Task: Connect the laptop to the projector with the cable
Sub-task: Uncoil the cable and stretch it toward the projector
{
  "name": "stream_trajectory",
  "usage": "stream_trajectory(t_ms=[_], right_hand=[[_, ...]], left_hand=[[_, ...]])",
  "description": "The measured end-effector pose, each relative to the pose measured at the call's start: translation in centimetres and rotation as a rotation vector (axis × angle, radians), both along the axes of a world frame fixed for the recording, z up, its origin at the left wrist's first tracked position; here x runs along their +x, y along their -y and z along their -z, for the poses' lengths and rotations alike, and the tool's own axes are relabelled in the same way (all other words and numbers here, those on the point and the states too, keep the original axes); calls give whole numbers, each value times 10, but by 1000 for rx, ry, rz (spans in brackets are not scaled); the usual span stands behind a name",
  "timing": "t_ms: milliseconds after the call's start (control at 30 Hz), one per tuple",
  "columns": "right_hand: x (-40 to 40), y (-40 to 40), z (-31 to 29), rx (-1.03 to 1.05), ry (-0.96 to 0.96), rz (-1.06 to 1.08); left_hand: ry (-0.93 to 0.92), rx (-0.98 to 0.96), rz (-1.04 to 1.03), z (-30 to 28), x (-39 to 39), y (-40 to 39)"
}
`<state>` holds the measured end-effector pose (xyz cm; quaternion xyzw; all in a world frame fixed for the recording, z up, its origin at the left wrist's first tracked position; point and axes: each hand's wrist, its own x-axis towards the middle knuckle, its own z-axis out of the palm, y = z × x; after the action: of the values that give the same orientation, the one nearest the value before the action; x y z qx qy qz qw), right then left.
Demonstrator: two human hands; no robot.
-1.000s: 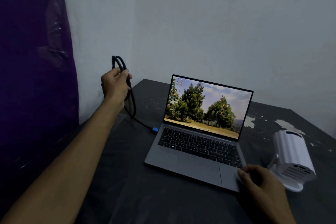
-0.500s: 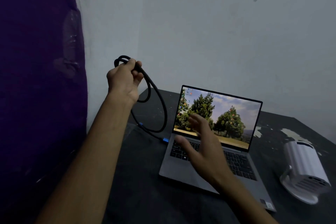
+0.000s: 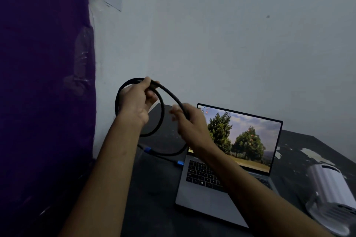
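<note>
Dark tabletop (image 3: 154,198) left of the laptop (image 3: 221,184): both hands, left hand (image 3: 135,103) and right hand (image 3: 189,123), grip the coiled cable (image 3: 173,100), likely uncoiling it; next, its free plug must reach the projector (image 3: 331,196).

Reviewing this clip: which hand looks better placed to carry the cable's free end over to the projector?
Probably the right hand. It already touches the black cable on the projector's side, above the laptop. The left hand grips the coil farther away. One blue plug sits at the laptop's left edge.
</note>
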<state>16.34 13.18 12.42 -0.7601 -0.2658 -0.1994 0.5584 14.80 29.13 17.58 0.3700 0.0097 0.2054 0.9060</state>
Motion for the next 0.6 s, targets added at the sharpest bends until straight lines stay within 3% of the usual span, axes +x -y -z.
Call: stream_trajectory(t_ms=[100, 233, 433, 600], right_hand=[[4, 20, -20, 171, -45, 27], [3, 40, -54, 301, -81, 11], [-4, 71, -87, 281, 11, 274], [-18, 91, -84, 226, 15, 340]], left_hand=[[-77, 222, -61, 7, 1, -10], [-133, 612, 10, 13, -2, -25], [-130, 1097, -71, 7, -16, -35], [-208, 1407, -340, 4, -26, -41]])
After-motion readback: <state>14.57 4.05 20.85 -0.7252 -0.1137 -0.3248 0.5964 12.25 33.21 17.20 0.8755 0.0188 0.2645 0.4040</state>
